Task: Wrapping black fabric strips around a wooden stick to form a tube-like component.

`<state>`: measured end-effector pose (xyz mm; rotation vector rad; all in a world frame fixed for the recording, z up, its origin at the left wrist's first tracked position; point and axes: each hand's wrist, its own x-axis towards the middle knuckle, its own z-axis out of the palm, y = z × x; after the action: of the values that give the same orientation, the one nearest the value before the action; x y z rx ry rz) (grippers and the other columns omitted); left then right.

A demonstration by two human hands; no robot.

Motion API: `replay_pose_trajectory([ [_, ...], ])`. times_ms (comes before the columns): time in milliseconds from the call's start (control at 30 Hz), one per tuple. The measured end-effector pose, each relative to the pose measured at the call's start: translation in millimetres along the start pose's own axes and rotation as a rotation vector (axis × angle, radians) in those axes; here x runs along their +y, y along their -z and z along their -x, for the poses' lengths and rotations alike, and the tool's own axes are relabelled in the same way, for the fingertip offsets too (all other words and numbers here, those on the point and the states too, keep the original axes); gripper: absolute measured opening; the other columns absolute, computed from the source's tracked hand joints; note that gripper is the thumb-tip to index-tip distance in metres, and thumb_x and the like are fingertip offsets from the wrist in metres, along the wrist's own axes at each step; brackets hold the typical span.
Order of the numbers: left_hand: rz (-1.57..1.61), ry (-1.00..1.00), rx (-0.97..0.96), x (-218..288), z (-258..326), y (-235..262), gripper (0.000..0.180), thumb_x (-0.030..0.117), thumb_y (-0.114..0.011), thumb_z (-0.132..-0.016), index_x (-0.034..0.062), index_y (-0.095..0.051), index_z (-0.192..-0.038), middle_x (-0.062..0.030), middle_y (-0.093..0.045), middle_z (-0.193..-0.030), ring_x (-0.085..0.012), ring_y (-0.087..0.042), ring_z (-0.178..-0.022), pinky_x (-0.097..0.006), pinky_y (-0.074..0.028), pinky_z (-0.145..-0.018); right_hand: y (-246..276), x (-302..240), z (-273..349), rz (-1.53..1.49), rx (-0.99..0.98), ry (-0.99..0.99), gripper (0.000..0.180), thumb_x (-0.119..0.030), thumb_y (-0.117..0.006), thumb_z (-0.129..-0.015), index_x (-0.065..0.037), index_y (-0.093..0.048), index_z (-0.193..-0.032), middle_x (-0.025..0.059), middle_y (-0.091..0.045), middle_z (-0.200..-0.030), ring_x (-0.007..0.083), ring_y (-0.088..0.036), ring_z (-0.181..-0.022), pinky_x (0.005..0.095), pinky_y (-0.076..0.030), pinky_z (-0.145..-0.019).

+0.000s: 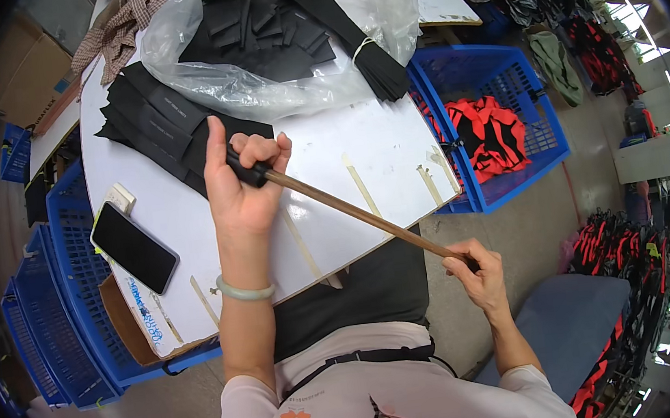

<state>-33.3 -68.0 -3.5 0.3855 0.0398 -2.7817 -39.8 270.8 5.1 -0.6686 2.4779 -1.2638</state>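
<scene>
Over table: two hands, one stick (black-tipped).

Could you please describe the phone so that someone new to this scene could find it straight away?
Start at the white table in the middle of the view and go to its left edge, beside the blue crates. The phone lies flat there, screen dark, left of the left hand. It is the only glossy black slab; the white block touching it is smaller.
</scene>
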Motion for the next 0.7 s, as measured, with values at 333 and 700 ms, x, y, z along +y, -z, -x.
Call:
replay_pose_trajectory([
  [333, -0.54, -0.284, -0.283, -24.1, -1.4, -10.8, 0.047, 0.032, -0.04, -0.098, 0.015, -0.037, -0.054, 0.001, -0.03, -0.039, -0.0112, -0.035, -0.032, -0.041, -0.053, -0.073, -71.1, -27.0, -15.5, -0.887, -0.209, -0.46, 0.004, -0.003, -0.06, -0.087, -0.001, -0.056, -0.088, 0.0017, -0.052, -0.061, 0.0054, -0.043, -0.048, 0.0183, -0.026, -0.039],
  [700, -0.697, -0.101, -0.182, -63.4, 20.9, -10.5, 0.048, 0.034, -0.046, -0.096, 0.0118, -0.04, -0.053, -0.0043, -0.038, -0.039, -0.0226, -0.054, -0.04, -0.05, -0.052, -0.074, -82.0, -50.9, -47.2, -1.012, -0.26, -0.417, 0.01, -0.012, -0.059, -0.09, -0.003, -0.054, -0.088, -0.0013, -0.048, -0.06, 0.0036, -0.036, -0.047, 0.0188, -0.025, -0.04],
])
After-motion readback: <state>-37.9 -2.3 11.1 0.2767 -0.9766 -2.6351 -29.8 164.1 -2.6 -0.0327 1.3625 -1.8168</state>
